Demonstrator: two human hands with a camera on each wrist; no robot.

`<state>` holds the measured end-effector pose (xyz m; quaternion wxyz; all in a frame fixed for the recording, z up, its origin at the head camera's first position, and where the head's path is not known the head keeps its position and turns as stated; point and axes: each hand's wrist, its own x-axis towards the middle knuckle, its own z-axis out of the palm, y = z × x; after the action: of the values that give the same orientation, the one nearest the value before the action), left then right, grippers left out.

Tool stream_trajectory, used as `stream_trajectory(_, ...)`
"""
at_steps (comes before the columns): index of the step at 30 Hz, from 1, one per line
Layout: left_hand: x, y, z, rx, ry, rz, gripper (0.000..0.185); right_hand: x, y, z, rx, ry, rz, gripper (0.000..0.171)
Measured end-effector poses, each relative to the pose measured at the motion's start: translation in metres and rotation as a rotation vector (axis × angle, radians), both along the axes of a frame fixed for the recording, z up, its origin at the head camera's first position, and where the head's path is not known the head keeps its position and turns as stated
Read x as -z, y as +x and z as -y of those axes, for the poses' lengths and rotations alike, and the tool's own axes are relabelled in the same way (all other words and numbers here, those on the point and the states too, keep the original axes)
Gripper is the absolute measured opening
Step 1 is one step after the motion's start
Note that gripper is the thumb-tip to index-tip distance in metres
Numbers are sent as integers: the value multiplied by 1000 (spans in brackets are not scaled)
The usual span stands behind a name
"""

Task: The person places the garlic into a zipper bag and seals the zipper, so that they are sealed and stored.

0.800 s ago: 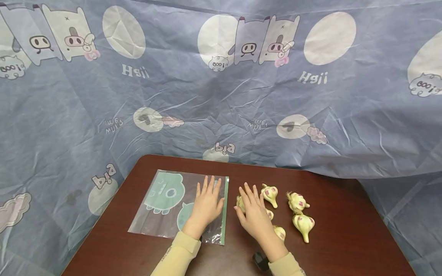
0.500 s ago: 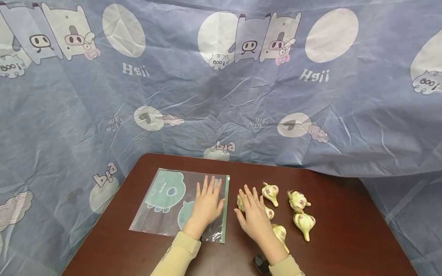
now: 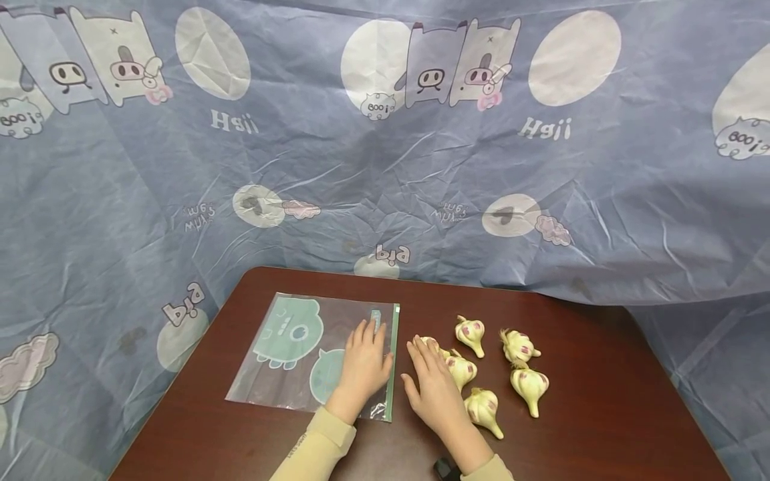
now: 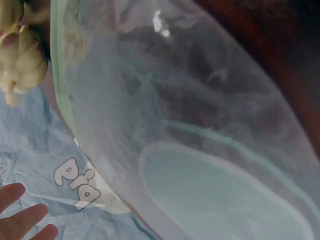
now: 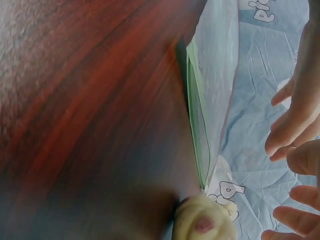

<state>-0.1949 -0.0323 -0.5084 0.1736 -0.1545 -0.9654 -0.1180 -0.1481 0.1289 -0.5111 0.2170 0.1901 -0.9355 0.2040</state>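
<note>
A clear zip bag [image 3: 333, 314] with teal cartoon prints and a green zip edge [image 3: 394, 361] lies flat on the table. Over its right part is my left hand [image 3: 363, 364], fingers straight and holding nothing; contact with the plastic cannot be told. My right hand [image 3: 434, 391], also with straight fingers, is between the zip edge and the garlic. Its fingers partly hide one garlic bulb [image 3: 430, 342]. Beside it lie another garlic bulb [image 3: 460, 371] and a nearer one [image 3: 483, 407]. In the right wrist view, one garlic bulb [image 5: 205, 222] shows low down.
Farther back on the dark wood table [image 3: 577, 414] sits a garlic bulb [image 3: 470, 334]. Two more, an upper garlic bulb [image 3: 517, 347] and a lower garlic bulb [image 3: 529, 386], lie at the right. A blue patterned cloth [image 3: 385, 167] hangs behind the table.
Both hands have drawn slightly back toward the person, the right one also shifting left. More of the garlic bulbs beside the right hand now shows. Bag and bulbs stay put.
</note>
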Motion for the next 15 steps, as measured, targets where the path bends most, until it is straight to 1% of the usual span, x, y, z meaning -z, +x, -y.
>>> stream_trajectory(3, 3, 0, -1, -5, -10, 25, 58, 2, -1, 2, -1, 3, -3, 57)
stream_trajectory(9, 7, -1, -1, -6, -23, 69, 64, 5, -5, 5, -1, 19, 25, 58)
stream_trajectory(15, 14, -2, -4, -23, -42, 87, 68, 6, -11, 5, 15, 40, 31, 60)
